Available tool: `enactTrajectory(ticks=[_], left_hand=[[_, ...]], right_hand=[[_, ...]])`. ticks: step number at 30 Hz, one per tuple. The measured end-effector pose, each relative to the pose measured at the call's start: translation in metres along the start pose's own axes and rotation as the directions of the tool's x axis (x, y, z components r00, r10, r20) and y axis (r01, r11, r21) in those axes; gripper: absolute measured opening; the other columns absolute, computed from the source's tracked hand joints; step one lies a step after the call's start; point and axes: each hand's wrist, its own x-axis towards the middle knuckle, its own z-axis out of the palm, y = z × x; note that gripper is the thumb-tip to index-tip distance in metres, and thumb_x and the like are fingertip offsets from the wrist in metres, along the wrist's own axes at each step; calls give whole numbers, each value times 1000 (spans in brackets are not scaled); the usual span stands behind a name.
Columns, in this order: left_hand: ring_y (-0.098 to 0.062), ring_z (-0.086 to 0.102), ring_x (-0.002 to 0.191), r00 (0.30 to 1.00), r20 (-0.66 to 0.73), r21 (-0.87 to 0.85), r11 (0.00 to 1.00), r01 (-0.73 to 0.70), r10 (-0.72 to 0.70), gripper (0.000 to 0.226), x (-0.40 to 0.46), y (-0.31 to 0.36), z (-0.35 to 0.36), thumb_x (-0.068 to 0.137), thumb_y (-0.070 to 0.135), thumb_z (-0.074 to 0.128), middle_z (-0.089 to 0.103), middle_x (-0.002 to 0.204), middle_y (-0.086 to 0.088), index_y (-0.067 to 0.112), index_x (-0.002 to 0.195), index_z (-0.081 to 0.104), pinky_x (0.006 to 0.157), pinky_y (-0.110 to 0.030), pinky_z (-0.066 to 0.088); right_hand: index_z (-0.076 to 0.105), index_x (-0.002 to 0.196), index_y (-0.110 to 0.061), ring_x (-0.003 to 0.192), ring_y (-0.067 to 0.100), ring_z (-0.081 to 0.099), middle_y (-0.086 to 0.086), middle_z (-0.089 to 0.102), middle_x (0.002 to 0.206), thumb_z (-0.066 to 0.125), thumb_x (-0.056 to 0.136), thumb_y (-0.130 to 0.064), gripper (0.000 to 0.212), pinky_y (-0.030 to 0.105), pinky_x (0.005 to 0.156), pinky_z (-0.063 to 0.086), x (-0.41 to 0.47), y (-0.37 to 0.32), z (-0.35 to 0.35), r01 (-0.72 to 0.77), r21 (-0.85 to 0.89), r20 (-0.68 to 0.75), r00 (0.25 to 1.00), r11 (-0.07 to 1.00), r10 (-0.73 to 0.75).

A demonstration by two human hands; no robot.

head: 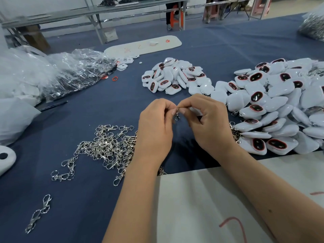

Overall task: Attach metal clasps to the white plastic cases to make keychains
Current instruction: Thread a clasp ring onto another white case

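While both my hands meet above the blue table [91, 199], the head view shows me at the joining step: my left hand [155, 130] and right hand [208, 123] each pinch the top of one metal clasp [176, 114] between curled fingers [172, 112], held in the air between the piles. The clasp hangs with its long axis close to upright, ring end up in my fingertips and hook end pointing down toward the table. A sliver of white shows under my right hand, but I cannot tell whether it is a case I am holding. I judge the ring is being worked open or threaded, so the next move calls for a steady pinch and a small twist to pass the ring through a case's loop. Loose clasps [105, 146] lie in a heap just left of my left wrist; white plastic cases [273, 109] are piled to my right, with a smaller heap [175, 76] beyond my hands.
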Motion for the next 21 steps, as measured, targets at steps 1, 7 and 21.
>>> enactTrajectory(ticks=[1,7,21], left_hand=[[-16,62,77,1000,-17,6,1000,-4,4,14,0,0,1,98,5,58,63,80,5,13,89,65,73,-39,51],[-17,63,74,997,-81,-44,999,-19,15,14,2,2,4,98,7,59,64,76,6,15,89,66,72,-40,52],[-15,63,75,994,-111,-81,996,-28,19,12,0,9,7,99,9,60,64,75,5,12,91,67,71,-36,52]], right_hand=[[75,90,-6,81,18,63,1,70,85,67,93,4,13,37,73,49,0,-1,0,8,-3,-11,1000,1000,-8],[74,89,-4,74,6,58,-2,68,83,67,94,4,13,19,70,44,-1,-5,2,-67,119,-55,996,991,74],[70,89,-17,46,6,50,-1,61,58,63,101,-5,18,11,50,38,-2,-6,6,-328,491,58,937,807,345]])
